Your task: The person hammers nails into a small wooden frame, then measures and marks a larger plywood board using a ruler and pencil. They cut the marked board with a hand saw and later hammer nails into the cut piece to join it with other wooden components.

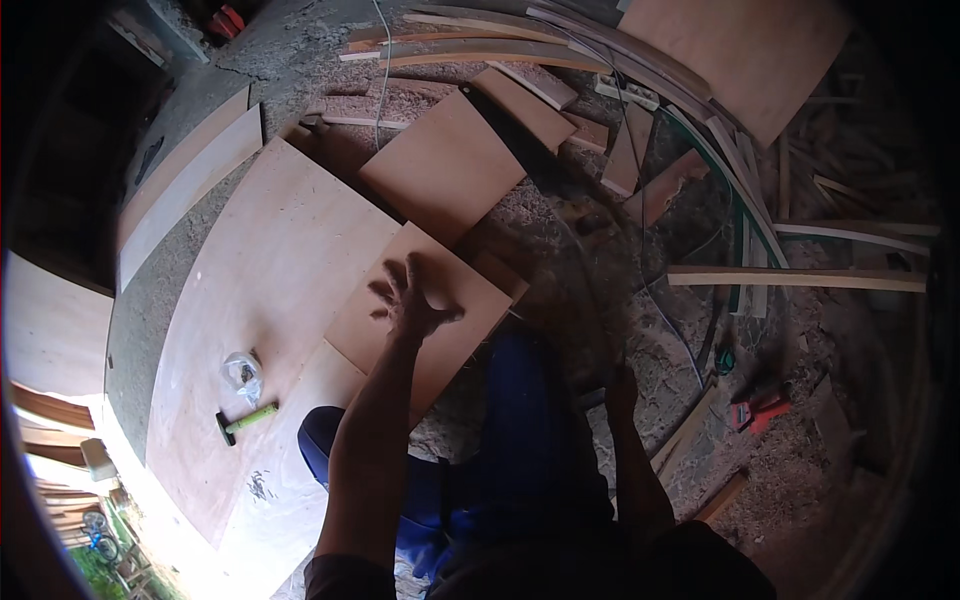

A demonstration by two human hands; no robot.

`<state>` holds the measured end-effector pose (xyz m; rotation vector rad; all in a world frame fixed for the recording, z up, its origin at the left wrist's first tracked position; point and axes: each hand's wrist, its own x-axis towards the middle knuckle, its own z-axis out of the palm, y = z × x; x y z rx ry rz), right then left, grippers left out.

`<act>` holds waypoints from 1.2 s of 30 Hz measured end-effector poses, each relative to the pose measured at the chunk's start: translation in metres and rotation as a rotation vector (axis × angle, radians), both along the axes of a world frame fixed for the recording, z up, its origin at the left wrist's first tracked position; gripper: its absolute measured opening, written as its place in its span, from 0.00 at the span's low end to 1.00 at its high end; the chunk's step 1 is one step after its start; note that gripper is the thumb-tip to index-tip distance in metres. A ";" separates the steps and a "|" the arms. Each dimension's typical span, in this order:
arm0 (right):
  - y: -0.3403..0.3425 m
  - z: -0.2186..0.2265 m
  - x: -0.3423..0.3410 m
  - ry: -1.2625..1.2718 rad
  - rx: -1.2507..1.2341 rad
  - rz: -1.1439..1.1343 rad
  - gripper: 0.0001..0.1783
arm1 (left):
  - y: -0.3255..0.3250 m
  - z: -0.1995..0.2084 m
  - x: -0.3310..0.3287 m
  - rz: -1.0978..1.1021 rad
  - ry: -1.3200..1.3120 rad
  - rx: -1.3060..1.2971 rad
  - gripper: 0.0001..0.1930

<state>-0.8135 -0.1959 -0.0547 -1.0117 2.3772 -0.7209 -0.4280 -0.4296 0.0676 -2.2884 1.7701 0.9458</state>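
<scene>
My left hand [405, 300] is open, its fingers spread over a small plywood panel [474, 298] lying on a large plywood sheet [250, 270]. My right hand [621, 390] is low on the right beside my blue-trousered knee, closed round the near end of what looks like a handsaw. The saw's dark, tapering blade [515, 140] reaches away over the floor, past a brown square panel [440, 165]; its nearer part is smeared and dim. On the large sheet rest a hammer [247, 421] with a yellow-green handle and a clear plastic bag [242, 376], its contents unclear.
Wood strips [480, 45] lie across the far floor, with a board [735, 60] at the far right. A pale batten [795, 279] and a red tool [760, 410] are on my right. A thin cable [660, 310] crosses the dusty floor. Narrow boards [190, 190] lie left.
</scene>
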 end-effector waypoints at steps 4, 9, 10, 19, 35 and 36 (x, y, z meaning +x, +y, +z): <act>0.038 -0.017 0.030 0.179 0.173 -0.168 0.33 | 0.001 -0.008 0.007 -0.004 -0.037 -0.036 0.74; 0.053 -0.015 0.013 -0.161 0.300 -0.261 0.43 | 0.019 -0.029 0.013 -0.022 0.000 -0.117 0.71; 0.056 -0.016 0.011 -0.249 0.266 -0.310 0.44 | 0.023 -0.028 0.008 -0.021 0.010 -0.138 0.68; 0.006 0.001 0.046 -0.166 0.275 -0.424 0.50 | 0.045 -0.055 0.005 -0.002 0.037 -0.242 0.57; 0.046 0.005 -0.021 -0.535 -0.041 -0.287 0.26 | 0.041 -0.041 0.007 0.071 0.104 -0.228 0.56; 0.064 0.024 -0.027 -0.641 -0.121 -0.325 0.23 | 0.047 -0.046 0.007 0.078 0.104 -0.226 0.55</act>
